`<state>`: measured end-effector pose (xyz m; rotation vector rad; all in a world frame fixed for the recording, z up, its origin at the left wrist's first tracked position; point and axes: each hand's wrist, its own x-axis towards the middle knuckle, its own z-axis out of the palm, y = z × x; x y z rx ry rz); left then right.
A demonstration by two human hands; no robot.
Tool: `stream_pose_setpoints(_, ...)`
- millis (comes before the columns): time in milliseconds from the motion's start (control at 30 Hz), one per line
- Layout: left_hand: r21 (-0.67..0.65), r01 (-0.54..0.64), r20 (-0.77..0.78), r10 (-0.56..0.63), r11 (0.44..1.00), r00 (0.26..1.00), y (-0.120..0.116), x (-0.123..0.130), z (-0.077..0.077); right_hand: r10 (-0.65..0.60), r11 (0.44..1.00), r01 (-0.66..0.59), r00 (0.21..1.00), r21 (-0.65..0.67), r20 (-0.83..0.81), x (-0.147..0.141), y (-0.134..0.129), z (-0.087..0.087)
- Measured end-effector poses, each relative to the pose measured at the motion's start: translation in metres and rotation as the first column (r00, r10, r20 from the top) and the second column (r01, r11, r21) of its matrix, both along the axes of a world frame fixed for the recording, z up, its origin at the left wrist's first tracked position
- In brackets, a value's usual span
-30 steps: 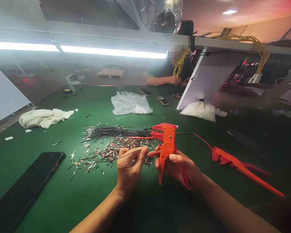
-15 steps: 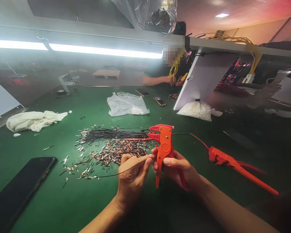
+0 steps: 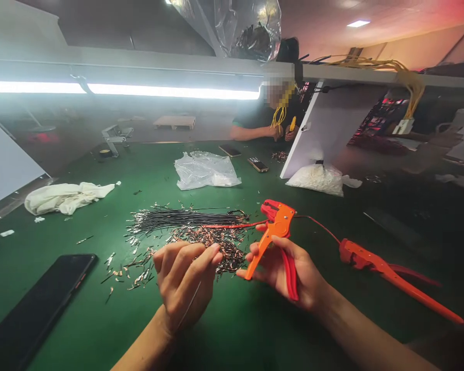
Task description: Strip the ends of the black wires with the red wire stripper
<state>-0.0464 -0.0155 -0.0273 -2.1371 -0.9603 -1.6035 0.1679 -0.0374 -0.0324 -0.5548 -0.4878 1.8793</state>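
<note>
My right hand (image 3: 294, 268) is wrapped round an orange and red wire stripper (image 3: 279, 226), its head pointing up and its handles spread somewhat apart. My left hand (image 3: 187, 281) is closed in a pinch, and a thin wire (image 3: 189, 305) trails down across it towards the wrist. The hand is apart from the stripper, to its left. Behind both hands lies a bundle of black wires (image 3: 185, 218) with bare metal ends. Just in front of that bundle is a heap of black and copper wire scraps (image 3: 228, 252), partly hidden by my left hand.
A second orange tool (image 3: 379, 260) lies to the right. At the left are a black phone (image 3: 42, 309) and a white cloth (image 3: 67, 197). Plastic bags (image 3: 206, 170) lie farther back. Across the table a person (image 3: 255, 126) holds yellow wires beside an upright panel (image 3: 325, 129).
My left hand has drawn away from the stripper to the left, taking the wire with it. The stripper has shifted right and tilted, and the view has turned slightly.
</note>
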Motion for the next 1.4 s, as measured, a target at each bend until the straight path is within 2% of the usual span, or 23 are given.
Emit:
stream_pose_setpoints(67, 0.066, -0.064, -0.067, 0.069, 0.996, 0.995, 0.000, -0.005, 0.001, 0.042, 0.999, -0.042, 0.999, 0.012, -0.019, 0.002, -0.002, 0.001)
stream_pose_setpoints(133, 0.106, -0.115, -0.092, 0.125, 0.988, 0.988, 0.000, -0.006, 0.002, 0.087, 0.995, -0.089, 0.995, 0.041, 0.047, 0.002, -0.006, 0.002)
stream_pose_setpoints(233, 0.104, -0.193, -0.033, 0.198, 0.976, 0.980, 0.000, -0.006, 0.004, 0.149, 0.986, -0.158, 0.979, 0.054, 0.141, 0.001, -0.017, 0.003)
stream_pose_setpoints(367, 0.085, -0.262, 0.021, 0.261, 0.961, 0.965, -0.001, -0.004, 0.007, 0.295, 0.954, -0.300, 0.948, 0.024, 0.119, -0.004, -0.027, 0.006)
stream_pose_setpoints(433, 0.094, -0.256, 0.009, 0.257, 0.962, 0.966, -0.001, -0.005, 0.008, 0.314, 0.947, -0.319, 0.943, 0.027, 0.113, -0.006, -0.028, 0.006)
stream_pose_setpoints(567, 0.144, -0.224, -0.050, 0.233, 0.964, 0.971, -0.001, -0.007, 0.006, 0.259, 0.965, -0.261, 0.962, 0.015, 0.086, -0.007, -0.022, 0.004)
stream_pose_setpoints(633, 0.174, -0.187, -0.095, 0.205, 0.967, 0.974, -0.003, -0.005, 0.005, 0.191, 0.982, -0.191, 0.980, -0.010, 0.059, -0.005, -0.018, 0.003)
stream_pose_setpoints(733, 0.188, -0.025, -0.217, 0.067, 0.982, 0.974, -0.015, 0.006, 0.003, 0.111, 0.994, -0.111, 0.993, 0.001, 0.051, 0.000, -0.013, 0.003)
stream_pose_setpoints(767, 0.163, 0.058, -0.280, -0.010, 0.985, 0.960, -0.022, 0.011, 0.001, 0.108, 0.994, -0.109, 0.993, 0.004, 0.045, 0.001, -0.013, 0.003)
stream_pose_setpoints(833, 0.192, 0.143, -0.328, -0.074, 0.971, 0.942, -0.035, 0.024, -0.004, 0.122, 0.993, -0.122, 0.992, 0.002, 0.016, 0.003, -0.012, 0.004)
stream_pose_setpoints(900, 0.128, 0.223, -0.446, -0.144, 0.966, 0.883, -0.043, 0.034, -0.010, 0.139, 0.990, -0.139, 0.990, -0.004, -0.033, 0.002, -0.013, 0.004)
stream_pose_setpoints(967, 0.117, 0.310, -0.486, -0.218, 0.944, 0.847, -0.045, 0.039, -0.015, 0.152, 0.988, -0.153, 0.985, -0.011, -0.077, 0.001, -0.015, 0.003)
stream_pose_setpoints(1100, -0.003, 0.379, -0.405, -0.347, 0.926, 0.846, -0.032, 0.037, -0.017, 0.140, 0.987, -0.148, 0.983, -0.063, -0.118, -0.008, -0.018, 0.001)
stream_pose_setpoints(1200, 0.025, 0.385, -0.298, -0.360, 0.923, 0.884, -0.025, 0.031, -0.010, 0.086, 0.987, -0.102, 0.988, -0.121, -0.131, -0.011, -0.015, 0.003)
stream_pose_setpoints(1300, 0.095, 0.311, -0.272, -0.276, 0.946, 0.922, -0.025, 0.023, 0.001, -0.091, 0.977, 0.074, 0.993, -0.199, -0.079, -0.005, -0.007, 0.005)
stream_pose_setpoints(1400, 0.128, 0.187, -0.262, -0.149, 0.974, 0.954, -0.026, 0.018, 0.006, -0.158, 0.955, 0.153, 0.988, -0.253, 0.002, 0.004, -0.001, 0.007)
